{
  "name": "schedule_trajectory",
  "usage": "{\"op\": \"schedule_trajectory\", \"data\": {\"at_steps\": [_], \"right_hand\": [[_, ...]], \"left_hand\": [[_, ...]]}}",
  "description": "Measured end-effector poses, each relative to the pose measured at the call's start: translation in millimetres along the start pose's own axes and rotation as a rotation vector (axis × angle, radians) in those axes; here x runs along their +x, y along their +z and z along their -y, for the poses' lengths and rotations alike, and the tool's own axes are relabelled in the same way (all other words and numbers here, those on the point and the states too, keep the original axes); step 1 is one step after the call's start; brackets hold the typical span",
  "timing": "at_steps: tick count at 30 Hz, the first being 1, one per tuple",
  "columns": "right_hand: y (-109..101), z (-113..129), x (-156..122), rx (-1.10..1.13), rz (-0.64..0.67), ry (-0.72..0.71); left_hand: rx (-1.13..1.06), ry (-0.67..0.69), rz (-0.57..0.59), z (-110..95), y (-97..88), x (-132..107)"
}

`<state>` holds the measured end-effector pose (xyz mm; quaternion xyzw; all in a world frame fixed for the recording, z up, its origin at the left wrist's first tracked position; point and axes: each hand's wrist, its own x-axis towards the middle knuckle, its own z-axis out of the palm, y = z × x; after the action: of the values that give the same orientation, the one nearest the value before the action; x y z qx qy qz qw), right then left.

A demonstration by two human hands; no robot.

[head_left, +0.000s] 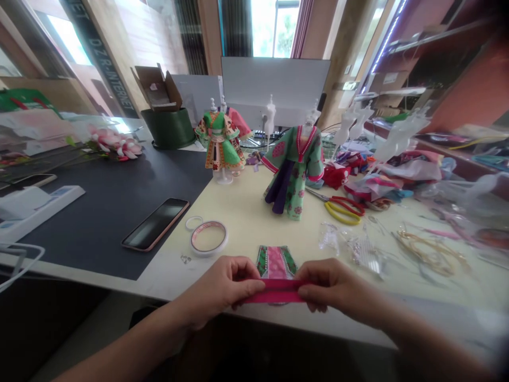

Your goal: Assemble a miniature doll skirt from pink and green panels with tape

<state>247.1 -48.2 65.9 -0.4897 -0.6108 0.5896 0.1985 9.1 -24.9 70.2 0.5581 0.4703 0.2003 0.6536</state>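
Observation:
My left hand (225,289) and my right hand (334,286) both pinch a narrow pink paper strip (276,292) at the table's front edge, one hand at each end. The strip lies across the lower part of a small pink and green patterned paper garment piece (276,261), which lies flat on the cream table (246,212). Fingers of both hands are curled closed on the strip.
A tape roll (209,237) and a smaller ring (194,222) lie left of the piece, beside a phone (156,223) on a dark mat. Two dressed paper dolls (296,170) (220,140) stand behind. Red and yellow scissors (342,207), clear plastic bits and fabric scraps crowd the right.

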Motion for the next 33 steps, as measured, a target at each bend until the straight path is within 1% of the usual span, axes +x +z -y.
{"op": "schedule_trajectory", "data": {"at_steps": [3,7,11,17,22,26,33], "right_hand": [[-13,0,3,-0.049,-0.088,-0.002],[-28,1,11,-0.071,-0.202,-0.049],[-39,-2,22,-0.086,-0.315,-0.084],[-45,-8,34,-0.034,-0.377,-0.048],[-48,-12,41,-0.097,-0.417,-0.037],[-50,-15,45,-0.18,-0.46,-0.041],[-51,-16,47,-0.285,-0.508,-0.061]], "left_hand": [[0.045,0.052,-0.05,-3,-8.3,8],[0.077,0.118,-0.117,-10,-17.0,23],[0.109,0.144,-0.209,-15,-23.1,36],[0.128,0.117,-0.316,-17,-28.0,48],[0.194,0.147,-0.396,-22,-27.8,51],[0.329,0.182,-0.418,-23,-27.7,53],[0.562,0.301,-0.452,-12,-30.4,59]]}}
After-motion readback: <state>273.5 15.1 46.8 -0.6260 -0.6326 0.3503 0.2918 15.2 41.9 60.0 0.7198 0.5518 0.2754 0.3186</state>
